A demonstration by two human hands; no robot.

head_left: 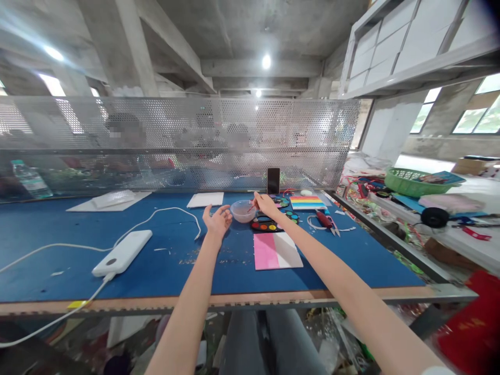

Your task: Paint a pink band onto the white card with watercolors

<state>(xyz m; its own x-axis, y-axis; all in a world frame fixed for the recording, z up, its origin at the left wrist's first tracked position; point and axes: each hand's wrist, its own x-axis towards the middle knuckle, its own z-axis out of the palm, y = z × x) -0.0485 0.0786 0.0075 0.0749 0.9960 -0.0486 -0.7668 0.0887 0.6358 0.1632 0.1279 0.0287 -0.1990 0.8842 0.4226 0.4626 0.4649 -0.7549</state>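
A small clear plastic bowl [242,211] stands on the blue table [156,265], far from me. My left hand [217,221] hovers just left of the bowl, its fingers curled apart and holding nothing. Pinched in my right hand [265,204] is a thin paintbrush [252,207], whose tip dips into the bowl. A watercolour palette [273,223] lies just right of the bowl, under my right wrist. Nearer me lies a card [276,250] that is pink on the left and white on the right.
A white power bank [122,253] with a cable [164,213] lies at the left. A dark phone [273,180] stands against the perforated screen [175,140]. Striped coloured paper [307,202] and red scissors [325,220] lie at the right; a cluttered side table holds a green basket [410,182].
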